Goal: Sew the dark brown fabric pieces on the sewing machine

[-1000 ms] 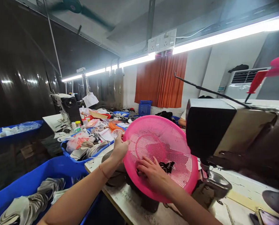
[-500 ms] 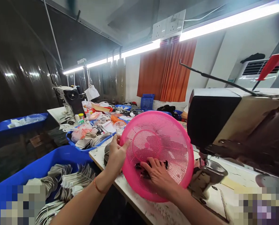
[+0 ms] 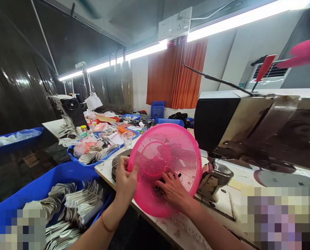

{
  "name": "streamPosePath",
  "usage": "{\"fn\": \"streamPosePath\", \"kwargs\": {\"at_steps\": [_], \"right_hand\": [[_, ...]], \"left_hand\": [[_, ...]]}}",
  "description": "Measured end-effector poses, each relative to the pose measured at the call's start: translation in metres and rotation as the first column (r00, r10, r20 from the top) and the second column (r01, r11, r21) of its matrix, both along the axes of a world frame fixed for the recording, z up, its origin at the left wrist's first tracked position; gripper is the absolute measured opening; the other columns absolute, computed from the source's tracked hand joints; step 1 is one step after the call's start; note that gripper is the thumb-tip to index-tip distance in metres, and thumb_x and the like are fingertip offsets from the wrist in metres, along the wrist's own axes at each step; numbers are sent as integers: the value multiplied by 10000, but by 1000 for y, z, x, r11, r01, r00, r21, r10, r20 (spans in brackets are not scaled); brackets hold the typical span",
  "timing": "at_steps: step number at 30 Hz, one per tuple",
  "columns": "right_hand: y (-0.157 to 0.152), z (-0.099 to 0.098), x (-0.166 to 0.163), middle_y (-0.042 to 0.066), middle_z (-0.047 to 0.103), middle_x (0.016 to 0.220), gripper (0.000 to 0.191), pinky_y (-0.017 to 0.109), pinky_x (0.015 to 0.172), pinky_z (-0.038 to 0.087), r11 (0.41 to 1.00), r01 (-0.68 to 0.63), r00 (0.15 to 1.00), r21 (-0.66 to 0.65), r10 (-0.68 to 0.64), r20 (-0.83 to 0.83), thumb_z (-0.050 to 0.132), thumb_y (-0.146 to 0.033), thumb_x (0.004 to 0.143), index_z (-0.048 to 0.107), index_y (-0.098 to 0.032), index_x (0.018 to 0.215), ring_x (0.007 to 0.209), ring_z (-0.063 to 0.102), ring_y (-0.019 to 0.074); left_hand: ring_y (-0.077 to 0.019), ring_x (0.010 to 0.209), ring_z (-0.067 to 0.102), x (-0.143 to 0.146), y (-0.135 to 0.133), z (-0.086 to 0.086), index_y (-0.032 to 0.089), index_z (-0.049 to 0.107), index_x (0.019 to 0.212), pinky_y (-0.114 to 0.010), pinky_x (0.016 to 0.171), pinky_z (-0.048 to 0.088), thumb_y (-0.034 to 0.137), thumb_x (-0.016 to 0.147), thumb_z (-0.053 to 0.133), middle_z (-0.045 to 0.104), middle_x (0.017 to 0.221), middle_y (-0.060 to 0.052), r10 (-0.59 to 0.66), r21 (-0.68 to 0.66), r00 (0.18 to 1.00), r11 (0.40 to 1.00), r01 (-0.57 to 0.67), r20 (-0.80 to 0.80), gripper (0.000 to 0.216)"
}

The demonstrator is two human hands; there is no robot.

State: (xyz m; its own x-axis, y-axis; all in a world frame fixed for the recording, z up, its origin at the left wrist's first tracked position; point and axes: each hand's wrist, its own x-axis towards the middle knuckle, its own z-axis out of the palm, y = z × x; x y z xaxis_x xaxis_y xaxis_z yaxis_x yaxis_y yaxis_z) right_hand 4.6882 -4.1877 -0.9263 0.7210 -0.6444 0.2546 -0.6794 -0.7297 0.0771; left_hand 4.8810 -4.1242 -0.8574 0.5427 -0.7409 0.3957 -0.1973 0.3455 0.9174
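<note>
Pink perforated basket (image 3: 168,163) sits center frame, tipped up on edge so its open inside faces the camera, lower rim over the front edge of the white worktable (image 3: 170,229). Left hand (image 3: 125,177) grips the basket's left rim, thumb hooked over the inside, other fingers wrapped behind and hidden. Right hand (image 3: 172,189) is inside the bowl, low center, fingers (image 3: 168,180) spread and curled down onto small dark pieces (image 3: 179,176) lying against the mesh; cannot tell if any piece is actually pinched. Thin orange band on the left wrist.

Sewing machine (image 3: 251,128) fills the right half, its head just right of the basket, presser area close to the basket's right rim. Dark round disc (image 3: 117,161) lies on the table behind the left hand. Lower left: blue bin (image 3: 66,173) with stacked grey-white fabric pieces (image 3: 76,205). Mid left: a second blue tray (image 3: 74,165) piled with clutter, clear plastic cup (image 3: 128,139) beside it. Another sewing machine (image 3: 66,111) far left. Orange curtain (image 3: 176,76) upper center, small blue crate (image 3: 157,109) below it. Tube lights run along the top.
</note>
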Motion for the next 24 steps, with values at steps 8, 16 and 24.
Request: {"fn": "streamPosePath", "kwargs": {"at_steps": [8,16,24], "right_hand": [[0,-28,-45,77,611,966,41,369,716,325,986,-26,996,-163,13,-84,632,-239,810,622,-233,850,867,530,245],[27,-70,-128,80,681,945,157,465,809,359,953,60,996,-297,-78,-49,550,-116,809,650,-232,844,877,589,276],[43,-85,-156,101,714,1022,286,631,844,358,864,86,996,-496,-93,11,566,-171,775,698,-309,988,952,617,376]], "left_hand": [[-87,488,335,-2,6,-10,216,485,762,-190,428,245,237,789,583,434,631,56,82,7,986,996,-84,145,104],[-89,490,320,11,0,12,215,455,745,-215,469,261,131,761,569,367,610,68,243,-74,943,970,-232,226,143],[-147,913,566,31,-152,92,149,535,1084,-299,805,494,218,910,527,573,1066,-58,299,170,951,944,-283,-77,187]]}}
